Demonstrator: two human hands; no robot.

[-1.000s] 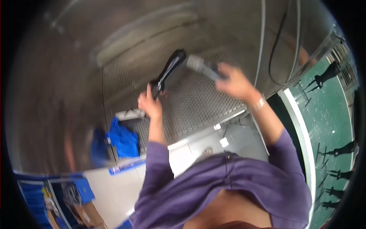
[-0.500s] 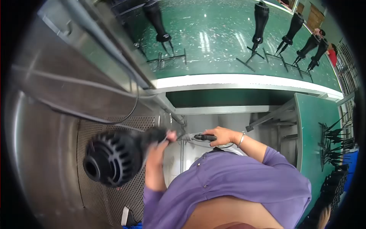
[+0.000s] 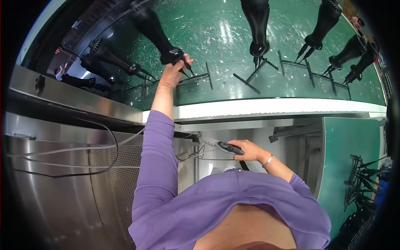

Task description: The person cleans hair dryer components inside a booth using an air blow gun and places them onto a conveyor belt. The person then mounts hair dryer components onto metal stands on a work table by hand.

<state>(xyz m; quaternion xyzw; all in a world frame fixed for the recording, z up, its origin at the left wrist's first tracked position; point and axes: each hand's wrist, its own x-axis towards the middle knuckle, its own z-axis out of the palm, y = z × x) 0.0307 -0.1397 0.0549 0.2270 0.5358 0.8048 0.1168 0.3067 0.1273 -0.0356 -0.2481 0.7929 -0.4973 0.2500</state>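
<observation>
My left hand (image 3: pixel 171 74) reaches out over the green tabletop. Its fingers are closed around the narrow end of a black tapered plastic housing (image 3: pixel 152 33), where thin prongs come out. The housing's wide end is smeared by motion. Below those prongs a thin black metal stand (image 3: pixel 193 80) lies on the tabletop. My right hand (image 3: pixel 246 150) is near my waist, wrapped around the black handle of a hand tool (image 3: pixel 227 146). A pale grey end of the tool points left; its exact kind is not clear.
Several similar black housings on stands, one a housing (image 3: pixel 256 27), line the green table (image 3: pixel 221 89). At left is a steel basin (image 3: pixel 54 196) with a perforated panel (image 3: pixel 121 179) and loose cables (image 3: pixel 79 148). Black stands (image 3: pixel 360 179) are piled on a side table (image 3: pixel 343 154) at right.
My left hand has swung from the steel basin, where it held a finned black housing, forward to the green table. My right hand still holds the tool near my waist. The view has shifted.
</observation>
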